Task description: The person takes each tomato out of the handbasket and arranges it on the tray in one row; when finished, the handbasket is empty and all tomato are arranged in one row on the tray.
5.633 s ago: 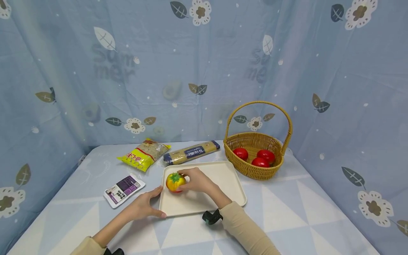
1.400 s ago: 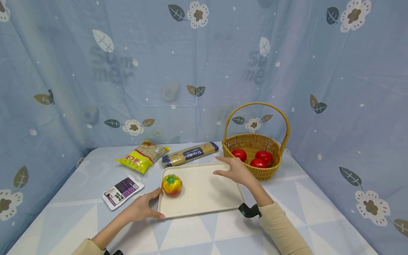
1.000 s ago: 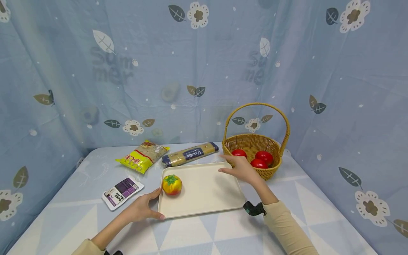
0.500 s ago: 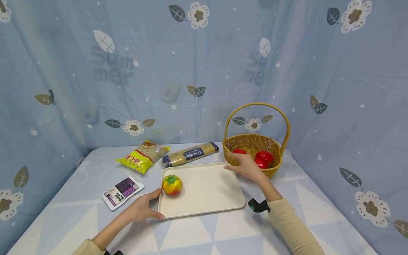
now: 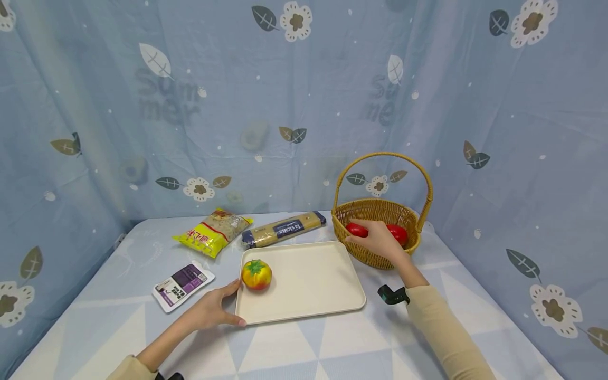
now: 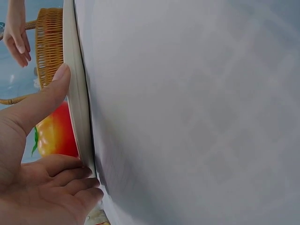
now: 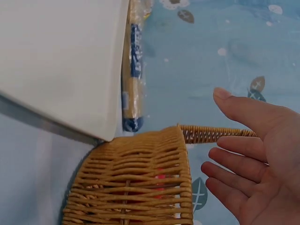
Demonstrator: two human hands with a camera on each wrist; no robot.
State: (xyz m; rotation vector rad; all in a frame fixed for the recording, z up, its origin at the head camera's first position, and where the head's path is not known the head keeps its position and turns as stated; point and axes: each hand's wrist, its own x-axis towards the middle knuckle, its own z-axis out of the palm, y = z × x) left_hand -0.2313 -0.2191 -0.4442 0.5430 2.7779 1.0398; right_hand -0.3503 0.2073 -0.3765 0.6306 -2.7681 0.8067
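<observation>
My left hand (image 5: 209, 310) rests against the near-left corner of a cream rectangular tray (image 5: 309, 285). Thumb and fingers are spread along its rim, as the left wrist view also shows. On the tray's left end sits a yellow-and-red tomato-shaped piece (image 5: 257, 275) with a green leafy top. My right hand (image 5: 379, 243) hovers over the near rim of a wicker basket (image 5: 358, 255), thumb and fingers apart and nothing between them. Inside the basket are glossy red round pieces (image 5: 399, 234), partly hidden by that hand. In the right wrist view the hand (image 7: 253, 159) is beside the basket's rim (image 7: 183, 173).
Behind the tray lie a pack of spaghetti (image 5: 284, 230) and a yellow snack bag (image 5: 214, 232). A white-and-purple packet (image 5: 183, 286) is left of the tray. The basket's tall arched handle (image 5: 386, 154) rises over it. A patterned curtain (image 5: 304, 105) surrounds the table.
My right hand, earlier at the tomato-shaped piece on the tray, has let go and moved right to the basket, most recently rising over its rim. The left hand stays at the tray corner.
</observation>
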